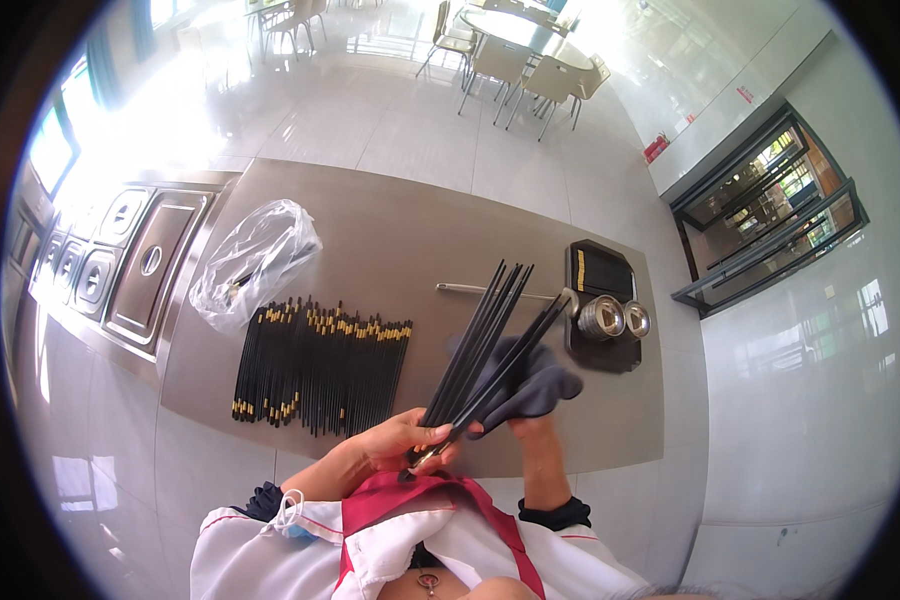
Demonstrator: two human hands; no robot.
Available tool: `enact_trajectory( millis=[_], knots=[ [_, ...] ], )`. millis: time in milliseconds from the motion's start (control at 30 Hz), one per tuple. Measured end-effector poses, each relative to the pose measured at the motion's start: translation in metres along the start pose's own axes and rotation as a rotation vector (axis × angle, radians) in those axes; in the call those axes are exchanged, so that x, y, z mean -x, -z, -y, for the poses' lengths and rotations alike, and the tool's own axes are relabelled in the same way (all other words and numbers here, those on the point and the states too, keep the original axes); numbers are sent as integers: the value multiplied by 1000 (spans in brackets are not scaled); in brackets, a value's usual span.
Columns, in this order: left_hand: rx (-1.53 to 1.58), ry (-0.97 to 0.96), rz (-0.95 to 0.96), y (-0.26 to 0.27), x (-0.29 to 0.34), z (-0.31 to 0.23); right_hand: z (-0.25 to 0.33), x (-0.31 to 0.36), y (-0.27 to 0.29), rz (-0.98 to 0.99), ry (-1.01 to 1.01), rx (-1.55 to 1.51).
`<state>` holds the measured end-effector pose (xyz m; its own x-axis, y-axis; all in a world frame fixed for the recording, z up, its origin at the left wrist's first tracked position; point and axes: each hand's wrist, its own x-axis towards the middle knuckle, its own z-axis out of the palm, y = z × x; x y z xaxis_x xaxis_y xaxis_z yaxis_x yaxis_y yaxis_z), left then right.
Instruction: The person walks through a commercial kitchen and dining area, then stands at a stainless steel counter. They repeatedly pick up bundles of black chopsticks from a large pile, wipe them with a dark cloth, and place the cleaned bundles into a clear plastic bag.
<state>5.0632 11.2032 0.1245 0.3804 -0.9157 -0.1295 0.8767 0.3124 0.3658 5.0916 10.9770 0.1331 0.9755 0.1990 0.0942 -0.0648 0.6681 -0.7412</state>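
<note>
Over the table's near edge, my left hand (410, 440) is closed around the lower ends of a loose bunch of black chopsticks (480, 345). The chopsticks slant up to the right, and a few fan away from the others. Just to the right, a dark blue-grey cloth (535, 385) bunches over my right hand (525, 428), which grips it. It lies behind and against some of the chopsticks; its edges are smeared by motion, and the fingers beneath are hidden. Left of my hands, many black chopsticks with gold bands (315, 370) lie side by side in a wide row.
On the steel table (370, 220) a clear plastic bag (260, 260) lies at the left. A thin metal rod (495, 291) lies beyond my hands. At the right, a dark tray (610, 355) holds round metal containers (602, 318). Lidded steel pans (155, 262) adjoin the left edge.
</note>
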Motion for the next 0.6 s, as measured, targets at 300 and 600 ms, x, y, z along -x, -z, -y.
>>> enact_trajectory(
  millis=[300,600],
  knots=[
    [-293,-35,-258,11,-11,11,-45,41,-17,-219,-194,775],
    [-275,-38,-98,10,-10,12,-20,15,-20,-262,448,1683]
  ],
)
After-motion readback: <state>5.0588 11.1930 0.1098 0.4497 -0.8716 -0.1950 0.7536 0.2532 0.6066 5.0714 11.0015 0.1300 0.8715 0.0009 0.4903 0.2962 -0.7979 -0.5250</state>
